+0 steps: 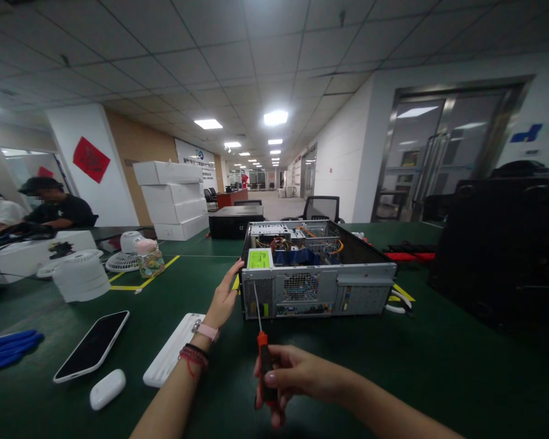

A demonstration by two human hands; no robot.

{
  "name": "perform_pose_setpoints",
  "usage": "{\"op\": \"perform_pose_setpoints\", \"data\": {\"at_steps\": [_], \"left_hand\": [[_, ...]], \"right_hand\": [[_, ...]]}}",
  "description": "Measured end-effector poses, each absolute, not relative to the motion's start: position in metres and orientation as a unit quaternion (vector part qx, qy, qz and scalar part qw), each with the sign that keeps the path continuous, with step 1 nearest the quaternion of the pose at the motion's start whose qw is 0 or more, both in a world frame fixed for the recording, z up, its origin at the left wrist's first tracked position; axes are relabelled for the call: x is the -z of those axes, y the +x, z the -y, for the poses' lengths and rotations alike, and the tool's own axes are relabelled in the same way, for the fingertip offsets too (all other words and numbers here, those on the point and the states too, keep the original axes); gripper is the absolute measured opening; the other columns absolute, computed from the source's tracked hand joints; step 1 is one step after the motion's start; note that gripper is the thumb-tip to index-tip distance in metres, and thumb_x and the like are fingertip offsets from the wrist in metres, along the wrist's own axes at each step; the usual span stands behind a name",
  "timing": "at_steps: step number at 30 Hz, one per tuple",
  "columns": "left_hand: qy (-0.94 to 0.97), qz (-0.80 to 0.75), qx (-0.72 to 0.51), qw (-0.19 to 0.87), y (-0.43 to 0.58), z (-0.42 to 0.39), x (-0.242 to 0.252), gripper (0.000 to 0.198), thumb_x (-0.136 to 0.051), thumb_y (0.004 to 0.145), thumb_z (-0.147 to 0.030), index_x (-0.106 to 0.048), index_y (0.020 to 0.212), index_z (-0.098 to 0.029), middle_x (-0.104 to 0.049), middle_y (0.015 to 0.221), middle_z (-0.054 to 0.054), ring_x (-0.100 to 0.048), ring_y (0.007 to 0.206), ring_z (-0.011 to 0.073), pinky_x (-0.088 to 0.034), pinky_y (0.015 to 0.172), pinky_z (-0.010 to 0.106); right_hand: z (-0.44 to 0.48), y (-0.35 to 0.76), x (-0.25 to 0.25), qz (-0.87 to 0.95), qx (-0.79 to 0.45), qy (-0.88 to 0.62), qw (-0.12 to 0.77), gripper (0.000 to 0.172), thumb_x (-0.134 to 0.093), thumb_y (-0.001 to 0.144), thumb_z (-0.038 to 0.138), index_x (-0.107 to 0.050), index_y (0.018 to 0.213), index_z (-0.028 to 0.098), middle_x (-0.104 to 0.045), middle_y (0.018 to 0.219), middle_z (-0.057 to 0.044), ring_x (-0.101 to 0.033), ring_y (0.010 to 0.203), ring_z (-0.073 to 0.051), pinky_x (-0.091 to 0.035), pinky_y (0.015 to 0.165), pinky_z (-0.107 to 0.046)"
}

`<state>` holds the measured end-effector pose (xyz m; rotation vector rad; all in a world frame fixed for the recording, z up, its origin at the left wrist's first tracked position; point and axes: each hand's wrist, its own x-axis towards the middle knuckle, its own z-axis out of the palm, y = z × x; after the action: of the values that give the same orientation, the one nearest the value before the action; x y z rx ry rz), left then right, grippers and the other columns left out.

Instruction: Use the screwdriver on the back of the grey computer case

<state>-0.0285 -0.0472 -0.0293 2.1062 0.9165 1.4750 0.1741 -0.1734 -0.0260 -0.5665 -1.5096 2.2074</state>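
An open computer case [363, 274] lies on its side on the green table, its rear panel facing me. A power supply with a yellow-green label [260, 259] sits in its left corner. My left hand [224, 294] rests against the case's left edge, fingers stretched forward, holding nothing. My right hand [286, 375] is closed round the red and black handle of a screwdriver [265, 366]. The screwdriver's shaft points up and away, its tip in front of the vented panel at the left; whether it touches cannot be made out.
At the left are a phone [93, 346], a white earbud case [108, 389], a white ribbed box [169, 356], blue gloves [9, 349] and a jar [150, 259]. A large black object [498, 256] stands at the right. Two people sit at the far left.
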Motion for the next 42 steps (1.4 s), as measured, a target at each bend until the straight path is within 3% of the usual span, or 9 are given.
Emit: {"op": "perform_pose_setpoints", "data": {"at_steps": [8,42], "left_hand": [[0.759,-0.324,-0.526,0.206,-0.029,0.046,0.030,0.068,-0.035,0.070,-0.002,-0.037,0.135,-0.022,-0.033,0.147,0.000,-0.026,0.137,0.0164,-0.015,0.117,0.038],[0.756,-0.324,-0.529,0.210,-0.028,0.046,0.029,0.069,-0.036,0.069,-0.002,-0.038,0.134,-0.023,-0.033,0.147,0.001,-0.028,0.137,0.0181,-0.017,0.116,0.040]], "right_hand": [[0.156,0.143,0.032,0.531,-0.795,-0.177,0.234,0.036,-0.067,0.073,0.037,-0.048,0.096,0.017,-0.064,0.083,-0.005,-0.065,0.060,-0.014,-0.048,0.057,-0.024],[0.154,0.142,0.037,0.528,-0.795,-0.199,0.220,0.038,-0.069,0.070,0.037,-0.048,0.095,0.017,-0.065,0.080,-0.004,-0.065,0.058,-0.013,-0.047,0.054,-0.022]]}}
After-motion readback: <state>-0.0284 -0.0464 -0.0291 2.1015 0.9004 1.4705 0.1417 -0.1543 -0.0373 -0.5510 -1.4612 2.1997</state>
